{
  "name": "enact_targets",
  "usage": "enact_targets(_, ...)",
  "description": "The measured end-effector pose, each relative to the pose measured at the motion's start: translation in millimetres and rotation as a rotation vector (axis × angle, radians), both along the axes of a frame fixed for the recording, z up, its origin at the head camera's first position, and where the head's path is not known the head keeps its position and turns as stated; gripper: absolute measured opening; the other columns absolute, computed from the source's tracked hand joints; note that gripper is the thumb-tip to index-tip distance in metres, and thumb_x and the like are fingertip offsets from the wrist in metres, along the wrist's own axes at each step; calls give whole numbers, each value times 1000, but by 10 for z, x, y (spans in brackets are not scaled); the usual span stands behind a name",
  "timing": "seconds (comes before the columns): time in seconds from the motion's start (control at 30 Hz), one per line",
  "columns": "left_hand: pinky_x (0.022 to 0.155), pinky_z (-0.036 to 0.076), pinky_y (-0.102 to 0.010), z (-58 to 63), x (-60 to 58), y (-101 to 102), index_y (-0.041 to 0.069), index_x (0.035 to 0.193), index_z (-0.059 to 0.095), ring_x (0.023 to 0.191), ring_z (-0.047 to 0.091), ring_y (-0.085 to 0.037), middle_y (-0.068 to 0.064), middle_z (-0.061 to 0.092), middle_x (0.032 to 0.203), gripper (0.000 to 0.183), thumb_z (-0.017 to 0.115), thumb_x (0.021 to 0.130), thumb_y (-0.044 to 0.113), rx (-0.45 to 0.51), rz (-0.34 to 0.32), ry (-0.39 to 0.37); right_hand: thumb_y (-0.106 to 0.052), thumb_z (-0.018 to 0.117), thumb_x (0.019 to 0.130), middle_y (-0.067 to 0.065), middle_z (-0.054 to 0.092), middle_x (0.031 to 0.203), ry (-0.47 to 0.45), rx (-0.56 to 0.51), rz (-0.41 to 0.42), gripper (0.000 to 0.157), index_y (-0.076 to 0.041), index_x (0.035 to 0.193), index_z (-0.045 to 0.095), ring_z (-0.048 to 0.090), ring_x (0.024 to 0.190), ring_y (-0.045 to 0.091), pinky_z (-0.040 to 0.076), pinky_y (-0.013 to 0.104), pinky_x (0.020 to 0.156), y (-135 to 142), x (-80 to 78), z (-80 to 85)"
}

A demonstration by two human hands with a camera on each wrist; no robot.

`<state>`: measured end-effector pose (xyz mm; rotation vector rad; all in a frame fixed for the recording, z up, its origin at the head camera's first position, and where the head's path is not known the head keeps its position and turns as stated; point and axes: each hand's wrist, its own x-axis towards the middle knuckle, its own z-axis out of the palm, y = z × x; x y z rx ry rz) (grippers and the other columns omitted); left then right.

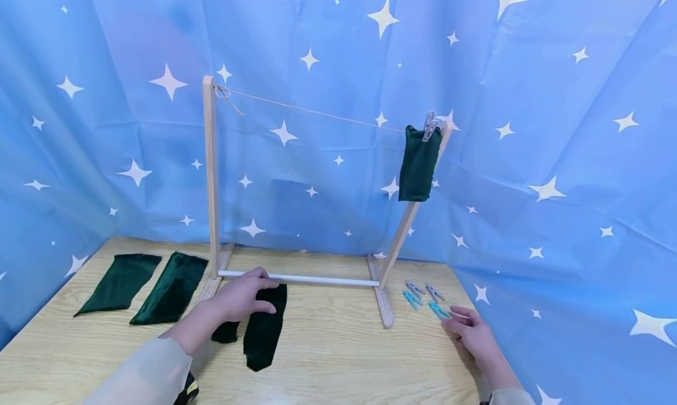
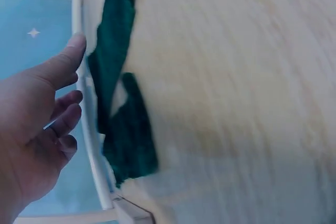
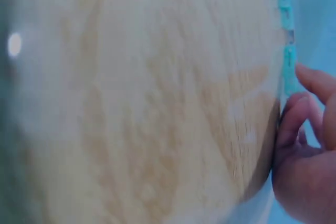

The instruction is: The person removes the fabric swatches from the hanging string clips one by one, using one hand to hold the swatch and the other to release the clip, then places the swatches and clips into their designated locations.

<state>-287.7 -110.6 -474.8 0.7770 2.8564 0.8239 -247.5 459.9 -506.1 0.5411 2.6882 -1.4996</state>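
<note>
My left hand (image 1: 245,296) hovers over a dark green velvety cloth strip (image 1: 264,334) on the table, thumb apart from the loosely bent fingers. Partly hidden under this hand is another green cloth (image 1: 225,332). The left wrist view shows the left hand (image 2: 39,119) beside the white crossbar (image 2: 93,145), with nothing in its grasp. At the right, my right hand (image 1: 473,334) has its fingertips right at the near end of a teal clothespin (image 1: 438,310). In the right wrist view, its thumb and forefinger stand apart by that clothespin (image 3: 290,69).
A wooden drying frame (image 1: 211,176) carries a thin string (image 1: 307,108). One green cloth (image 1: 418,167) hangs at its right end under a grey clothespin (image 1: 429,127). Two green cloths (image 1: 119,281) (image 1: 171,287) lie at left. Another teal clothespin (image 1: 412,300) and grey ones (image 1: 435,292) lie at right.
</note>
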Motion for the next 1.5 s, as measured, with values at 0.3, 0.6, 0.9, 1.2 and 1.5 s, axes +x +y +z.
enact_targets(0.3,71,54,-25,373,87,147,14,127,81,80,57,-6,-1,72,114,31,80,103,33,210,-24,95,-31,71,110,-15,65,104,123,-20,31,60,-3,159,50,63,88,9,58,28,73,-57,61,498)
enact_targets(0.6,67,52,-26,907,147,521,17,121,83,83,57,-8,5,73,110,24,81,102,33,338,-88,165,-40,69,110,-14,69,105,302,34,164,47,-14,149,63,64,90,9,58,26,70,-384,62,1402)
enact_targets(0.9,76,55,-28,1368,43,871,15,120,84,88,61,-9,3,75,112,22,82,102,27,446,-178,234,-45,69,109,-13,65,108,429,132,207,40,-22,143,67,65,88,10,58,23,69,-671,-51,2189)
enact_targets(1.2,82,59,-32,1750,-146,1191,15,121,83,99,68,-15,2,77,114,24,78,105,32,539,-131,170,-42,70,109,-10,64,114,558,178,233,36,-23,140,69,64,84,8,57,18,67,-943,-181,2768)
enact_targets(1.5,83,61,-32,2102,-373,1495,15,132,79,102,71,-17,-1,77,120,32,73,108,36,679,-82,78,-43,72,107,-12,64,122,649,174,220,41,-21,142,69,67,89,9,58,17,68,-1205,-350,3228)
